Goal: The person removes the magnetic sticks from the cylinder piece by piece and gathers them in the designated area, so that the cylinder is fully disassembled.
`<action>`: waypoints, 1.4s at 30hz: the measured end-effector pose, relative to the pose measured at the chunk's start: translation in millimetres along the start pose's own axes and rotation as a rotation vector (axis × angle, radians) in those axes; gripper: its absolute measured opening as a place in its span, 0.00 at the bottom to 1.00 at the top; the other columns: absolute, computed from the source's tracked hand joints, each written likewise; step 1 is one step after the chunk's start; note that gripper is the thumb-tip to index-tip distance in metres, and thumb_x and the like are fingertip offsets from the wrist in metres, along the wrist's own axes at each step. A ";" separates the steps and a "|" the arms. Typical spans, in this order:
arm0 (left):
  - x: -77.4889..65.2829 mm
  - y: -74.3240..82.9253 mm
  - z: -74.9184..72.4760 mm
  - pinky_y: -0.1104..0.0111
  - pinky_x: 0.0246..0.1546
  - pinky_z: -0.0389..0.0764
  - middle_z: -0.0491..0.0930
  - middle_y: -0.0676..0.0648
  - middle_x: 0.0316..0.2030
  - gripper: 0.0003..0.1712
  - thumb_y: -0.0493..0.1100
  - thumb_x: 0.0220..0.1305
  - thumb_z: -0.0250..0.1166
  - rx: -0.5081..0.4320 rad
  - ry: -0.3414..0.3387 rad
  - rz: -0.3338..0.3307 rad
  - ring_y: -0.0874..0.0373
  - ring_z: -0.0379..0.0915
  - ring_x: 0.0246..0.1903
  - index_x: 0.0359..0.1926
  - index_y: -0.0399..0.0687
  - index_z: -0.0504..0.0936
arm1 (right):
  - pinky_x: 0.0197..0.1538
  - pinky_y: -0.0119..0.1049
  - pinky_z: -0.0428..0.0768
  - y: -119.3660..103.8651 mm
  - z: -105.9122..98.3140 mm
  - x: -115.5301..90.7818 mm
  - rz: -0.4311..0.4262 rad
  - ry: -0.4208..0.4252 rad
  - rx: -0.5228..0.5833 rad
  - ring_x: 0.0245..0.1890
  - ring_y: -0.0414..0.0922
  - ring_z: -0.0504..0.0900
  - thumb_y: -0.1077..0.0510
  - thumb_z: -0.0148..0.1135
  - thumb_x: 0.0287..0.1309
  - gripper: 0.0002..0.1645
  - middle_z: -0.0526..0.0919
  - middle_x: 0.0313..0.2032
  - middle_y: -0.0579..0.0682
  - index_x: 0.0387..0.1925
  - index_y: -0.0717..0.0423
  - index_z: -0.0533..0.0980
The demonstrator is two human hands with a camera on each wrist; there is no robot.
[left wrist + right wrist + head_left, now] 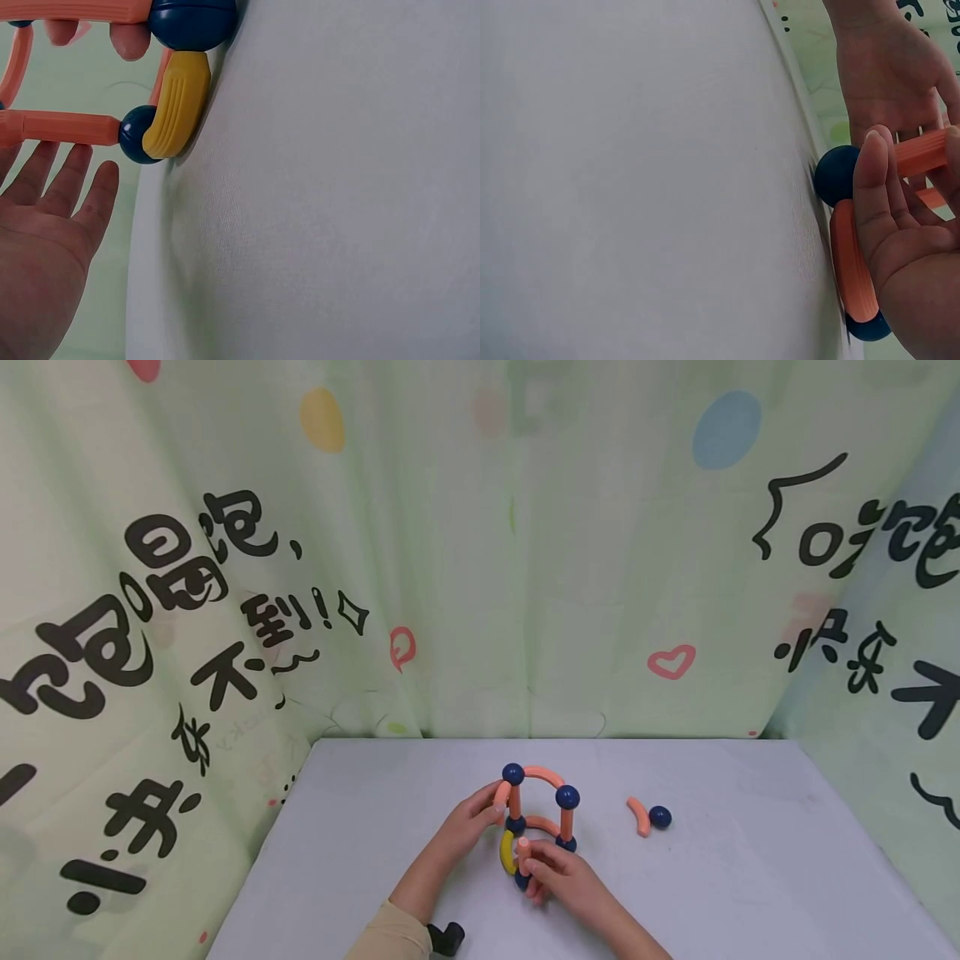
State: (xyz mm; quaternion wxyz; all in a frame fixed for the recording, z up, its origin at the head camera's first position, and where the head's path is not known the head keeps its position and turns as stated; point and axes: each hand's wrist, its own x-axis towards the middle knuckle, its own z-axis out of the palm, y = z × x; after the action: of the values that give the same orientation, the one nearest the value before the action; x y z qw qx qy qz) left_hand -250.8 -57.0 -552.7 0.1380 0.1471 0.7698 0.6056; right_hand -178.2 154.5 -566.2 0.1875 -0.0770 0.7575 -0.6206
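Orange rods and navy balls join in a frame standing on the table. A curved orange rod hangs from its upper left ball; my left hand pinches this rod. In the left wrist view, several of the left fingers stretch out beside an upright orange rod. My right hand pinches another upright orange rod above the near navy ball. A curved yellow rod links that ball to the lower left ball. Right fingers partly hide the near ball.
A loose curved orange rod lies beside a navy ball on the right of the white table. A black object is by the left sleeve. Printed curtains enclose the table's back and sides.
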 end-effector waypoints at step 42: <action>-0.5 -1.2 0.9 0.40 0.65 0.66 0.73 0.53 0.67 0.27 0.60 0.72 0.55 0.004 -0.004 0.001 0.47 0.69 0.66 0.70 0.68 0.68 | 0.32 0.35 0.81 -2.9 -0.3 -3.5 0.010 0.075 -0.021 0.28 0.46 0.80 0.39 0.60 0.65 0.30 0.80 0.43 0.54 0.63 0.48 0.72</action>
State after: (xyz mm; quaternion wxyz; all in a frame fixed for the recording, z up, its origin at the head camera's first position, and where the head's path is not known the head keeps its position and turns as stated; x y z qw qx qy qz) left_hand -250.1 -56.6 -554.0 0.1390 0.1488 0.7706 0.6039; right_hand -175.4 155.4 -562.7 0.1614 -0.0518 0.7709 -0.6140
